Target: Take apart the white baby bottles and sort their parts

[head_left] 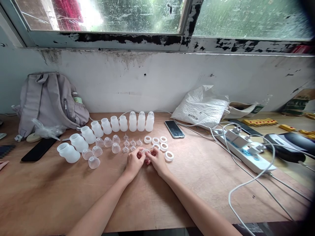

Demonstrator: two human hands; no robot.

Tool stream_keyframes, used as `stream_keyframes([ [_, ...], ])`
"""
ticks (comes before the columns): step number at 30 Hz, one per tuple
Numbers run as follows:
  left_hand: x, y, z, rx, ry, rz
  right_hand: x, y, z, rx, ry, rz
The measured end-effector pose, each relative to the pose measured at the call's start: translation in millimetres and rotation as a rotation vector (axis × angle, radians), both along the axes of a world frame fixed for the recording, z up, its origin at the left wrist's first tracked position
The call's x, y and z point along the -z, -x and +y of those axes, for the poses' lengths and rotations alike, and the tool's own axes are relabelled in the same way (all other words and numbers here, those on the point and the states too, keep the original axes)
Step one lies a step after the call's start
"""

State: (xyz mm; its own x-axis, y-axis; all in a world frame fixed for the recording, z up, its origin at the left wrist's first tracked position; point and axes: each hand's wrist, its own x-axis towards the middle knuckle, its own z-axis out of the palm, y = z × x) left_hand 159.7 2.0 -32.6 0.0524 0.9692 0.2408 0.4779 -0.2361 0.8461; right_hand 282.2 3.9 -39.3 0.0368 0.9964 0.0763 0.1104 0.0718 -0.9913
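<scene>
My left hand (134,163) and my right hand (158,161) meet over the table, fingers pinched on a pale collar ring (146,151) of a baby bottle. Fingers hide part of it, and I cannot tell whether a teat sits inside. To the right lie several loose white collar rings (169,156). Clear silicone teats (133,142) stand just beyond my left hand. Several transparent bottle caps (94,162) are farther left. A curved row of open frosted bottles (68,152) runs behind them, ending at three capped bottles (141,121).
A phone (174,129) lies behind the rings, near a white plastic mailer bag (200,106). At right, a power strip (246,152) trails loose cables. A grey backpack (49,101) and a black phone (38,149) are at left. Another person's fingertips (3,165) show at the left edge.
</scene>
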Motion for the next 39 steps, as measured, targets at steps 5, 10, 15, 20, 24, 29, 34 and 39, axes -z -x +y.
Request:
stream_keyframes([
  [5,-2.3,0.2,-1.1,-0.020,-0.032,0.001,-4.7,1.7,-2.5,-0.026,0.002,0.030],
  [10,-4.4,1.8,-1.8,-0.033,-0.067,0.041,-11.6,2.7,-7.8,-0.017,-0.013,-0.073],
  [15,-5.3,3.0,-2.5,-0.028,-0.081,0.071,-17.6,3.4,-11.1,0.010,-0.051,-0.104],
  [20,-8.6,1.4,-4.5,0.022,-0.126,0.061,-16.3,2.9,-10.0,0.035,-0.087,-0.103],
  [24,-8.8,-0.4,-4.3,0.061,-0.132,0.054,-13.3,1.5,-8.1,0.064,-0.092,-0.086],
  [29,-5.6,1.1,-1.7,0.088,-0.038,-0.001,-15.2,-0.2,-7.5,-0.039,-0.051,0.025],
  [34,-3.1,5.4,-0.1,0.030,-0.025,0.053,-18.5,-4.1,-9.3,-0.109,-0.107,0.012],
  [39,-1.9,7.1,1.1,0.022,-0.107,0.113,-18.8,-2.9,-9.8,-0.142,-0.044,0.161],
])
